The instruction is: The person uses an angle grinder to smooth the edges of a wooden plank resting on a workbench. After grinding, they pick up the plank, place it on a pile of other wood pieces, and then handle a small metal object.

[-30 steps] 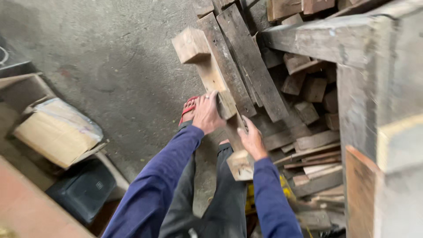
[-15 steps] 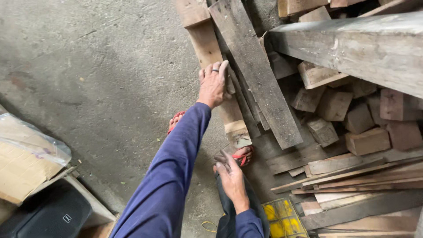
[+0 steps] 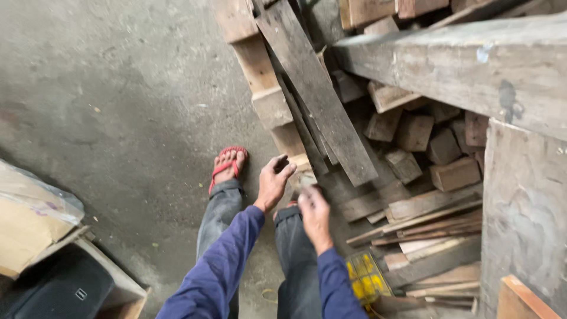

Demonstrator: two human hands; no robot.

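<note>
My left hand hangs in front of my knees with its fingers loosely spread and nothing in it. It is just left of the lower end of a pale pallet piece with nailed blocks, without touching it. My right hand is beside it, blurred, fingers bent, close to the small end block of that piece. Whether it grips anything is unclear. A long grey plank leans across the pallet piece. Both arms wear blue sleeves.
My foot in a red sandal stands on the concrete floor. Wood offcuts and blocks and thin slats are heaped on the right under a heavy grey beam. A yellow crate, a wrapped cardboard box and a black case lie nearby.
My left hand has come off the leaning wood and dropped back toward my legs. My right hand has risen beside it. The view has tilted down.
</note>
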